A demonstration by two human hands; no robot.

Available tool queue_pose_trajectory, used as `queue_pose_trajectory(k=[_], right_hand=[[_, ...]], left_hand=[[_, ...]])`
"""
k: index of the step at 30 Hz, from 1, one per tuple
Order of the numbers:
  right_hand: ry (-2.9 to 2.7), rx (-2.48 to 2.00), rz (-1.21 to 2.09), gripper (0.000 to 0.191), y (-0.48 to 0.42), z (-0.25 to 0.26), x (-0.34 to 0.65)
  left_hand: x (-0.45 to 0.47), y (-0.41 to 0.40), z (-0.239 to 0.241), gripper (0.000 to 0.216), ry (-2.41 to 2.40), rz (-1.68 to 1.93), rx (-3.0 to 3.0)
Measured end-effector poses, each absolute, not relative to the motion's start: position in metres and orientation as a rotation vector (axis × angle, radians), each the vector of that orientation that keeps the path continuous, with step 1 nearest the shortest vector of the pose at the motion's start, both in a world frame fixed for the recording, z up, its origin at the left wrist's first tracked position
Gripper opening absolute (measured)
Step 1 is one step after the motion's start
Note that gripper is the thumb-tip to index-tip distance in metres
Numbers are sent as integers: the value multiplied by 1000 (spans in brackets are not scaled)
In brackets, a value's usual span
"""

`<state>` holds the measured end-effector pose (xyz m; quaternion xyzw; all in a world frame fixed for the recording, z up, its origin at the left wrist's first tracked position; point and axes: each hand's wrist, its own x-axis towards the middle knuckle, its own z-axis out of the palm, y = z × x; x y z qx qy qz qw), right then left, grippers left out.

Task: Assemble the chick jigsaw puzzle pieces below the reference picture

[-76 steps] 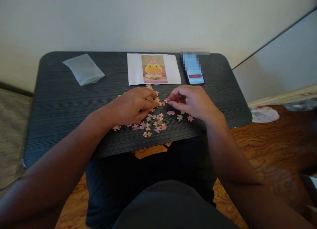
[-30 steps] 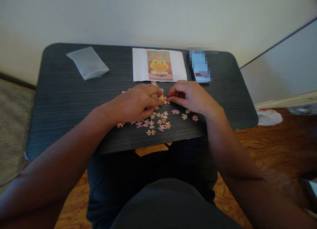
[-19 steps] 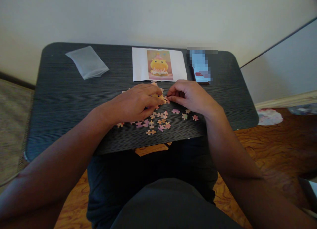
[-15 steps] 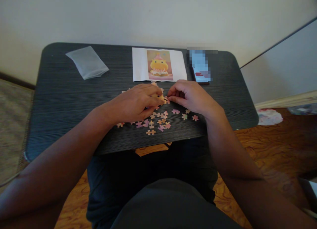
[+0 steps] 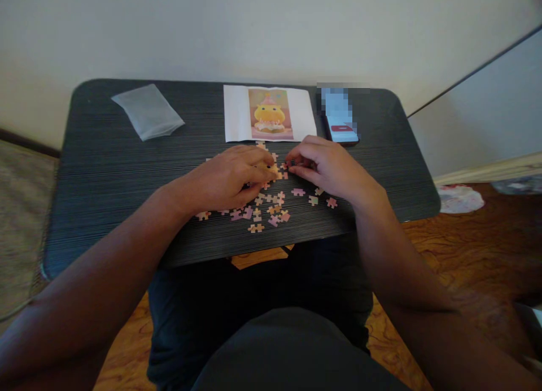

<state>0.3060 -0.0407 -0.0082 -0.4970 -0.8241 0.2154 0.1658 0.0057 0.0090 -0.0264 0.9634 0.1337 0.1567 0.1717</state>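
On the dark table, my left hand (image 5: pixel 231 176) bends over a joined patch of yellow jigsaw pieces (image 5: pixel 278 172), its fingers curled down and gripping the edge of that patch. The palm hides much of the patch. At its right side, my right hand (image 5: pixel 332 164) pinches a small pinkish jigsaw piece (image 5: pixel 284 166) between thumb and forefinger, close against the joined pieces. Whether it has locked in I cannot tell. Several loose pieces lie nearer to me, among them an orange-brown piece (image 5: pixel 256 228), a purple piece (image 5: pixel 298 192) and a greenish piece (image 5: pixel 313 200).
Behind my hands lies a white sheet (image 5: pixel 237 114) with a printed picture (image 5: pixel 271 114) of a yellow figure and a cake. A phone (image 5: pixel 342 120) is to its right, and a clear plastic bag (image 5: pixel 148 113) is at the back left. A wall borders the table (image 5: pixel 105 171).
The view has shifted slightly. Both hands stay almost in place, the right one still pinching the piece at the patch's right edge.
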Motion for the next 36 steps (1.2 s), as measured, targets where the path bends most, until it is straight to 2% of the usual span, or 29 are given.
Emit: queue_pose_trajectory(k=[10,21,26,30,36], right_hand=[[-2332,-1466,598,4,-40,-12,304],[-2293,-1432,602,9,-42,-18,311],[-2179,-1449,727,4,-49,-14,317],[-2082,-1408,928,9,-66,-8,328],[-2195,-1450,712,12,-80,-13,334]], left_hand=[[5,7,-28,33,402,490,2733],[5,7,-26,32,412,476,2732],[4,9,-29,32,394,523,2692],[4,10,-28,31,370,543,2642],[1,10,-25,43,427,558,2550]])
